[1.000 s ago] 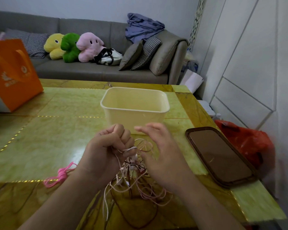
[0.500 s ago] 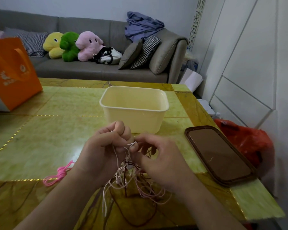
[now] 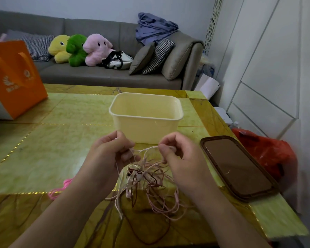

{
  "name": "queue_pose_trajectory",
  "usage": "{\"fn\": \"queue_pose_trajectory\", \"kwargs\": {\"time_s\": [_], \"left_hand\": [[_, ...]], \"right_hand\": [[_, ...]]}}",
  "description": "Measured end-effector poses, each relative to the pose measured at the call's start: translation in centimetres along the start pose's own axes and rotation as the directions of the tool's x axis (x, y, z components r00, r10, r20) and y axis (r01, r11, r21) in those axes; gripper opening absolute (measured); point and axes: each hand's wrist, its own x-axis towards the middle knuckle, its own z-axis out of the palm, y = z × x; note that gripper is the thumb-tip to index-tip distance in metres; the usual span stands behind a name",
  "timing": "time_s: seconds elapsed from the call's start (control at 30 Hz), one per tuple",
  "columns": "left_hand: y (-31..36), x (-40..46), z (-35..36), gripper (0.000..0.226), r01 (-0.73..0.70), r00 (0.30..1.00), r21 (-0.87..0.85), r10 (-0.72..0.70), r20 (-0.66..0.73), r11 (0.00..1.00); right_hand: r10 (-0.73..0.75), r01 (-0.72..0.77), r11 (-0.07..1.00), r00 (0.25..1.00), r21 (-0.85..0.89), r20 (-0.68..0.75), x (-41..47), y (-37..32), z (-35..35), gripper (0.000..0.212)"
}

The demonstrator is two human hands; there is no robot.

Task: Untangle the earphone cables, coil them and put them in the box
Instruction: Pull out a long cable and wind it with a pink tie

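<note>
Between the two hands, a pale pink strand was stretched taut above the desk (image 3: 43,149). The left hand (image 3: 107,154) had its fingers (image 3: 123,140) curled into a fist round one end of that strand, and the right hand (image 3: 179,158) pinched the other end between thumb and bent fingers (image 3: 166,149). Below them hung the earphone cables (image 3: 145,181), a knot of pale pink and dark red wires with small plugs and buds caught in it; the loose loops trailed down onto the desk near its front edge. Just beyond the hands stood the cream box (image 3: 145,126), upright and open-topped, with nothing showing inside it. To the right of the right hand lay a brown lid (image 3: 238,169), flat on the desk and apart from the box. A bright pink cable (image 3: 61,189) lay partly hidden behind the left forearm. At the far left of the desk stood an orange bag (image 3: 14,77). Behind the desk was a grey sofa (image 3: 100,77) carrying three plush toys (image 3: 79,49), cushions and a heap of blue cloth.
</note>
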Motion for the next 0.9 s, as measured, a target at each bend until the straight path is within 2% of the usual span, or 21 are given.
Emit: {"fn": "queue_pose_trajectory", "kwargs": {"time_s": [0.27,0.4,0.57,0.7,0.8,0.9], "left_hand": [[0.4,-0.3,0.2,0.037,0.007,1.000,-0.070,-0.005,0.030,0.998],[0.7,-0.6,0.6,0.035,0.011,0.991,-0.142,0.007,0.130,0.990],[0.7,-0.8,0.6,0.031,0.016,0.972,-0.181,0.027,0.231,0.983],[0.5,-0.5,0.4,0.031,-0.013,0.990,-0.125,0.031,0.138,0.992],[0.3,-0.2,0.3,0.033,-0.036,0.998,-0.052,0.038,0.053,0.998],[0.1,-0.1,0.1,0.038,-0.052,0.998,0.004,0.052,0.034,0.999]], "right_hand": [[0.069,-0.069,0.998,0.997,0.012,0.017,0.3,0.5,-0.6,0.019],[0.051,-0.055,0.998,0.989,0.021,0.136,0.0,0.2,-0.1,0.020],[0.029,-0.004,0.992,0.981,-0.129,0.193,-0.1,0.1,0.9,0.009],[0.027,-0.018,0.985,0.999,-0.174,0.047,-0.2,-0.1,0.7,0.014],[0.062,-0.058,0.988,0.998,-0.144,0.022,-0.3,-0.5,0.4,0.024],[0.077,-0.077,0.987,0.997,-0.139,-0.009,-0.4,-0.4,0.4,0.026]]}}
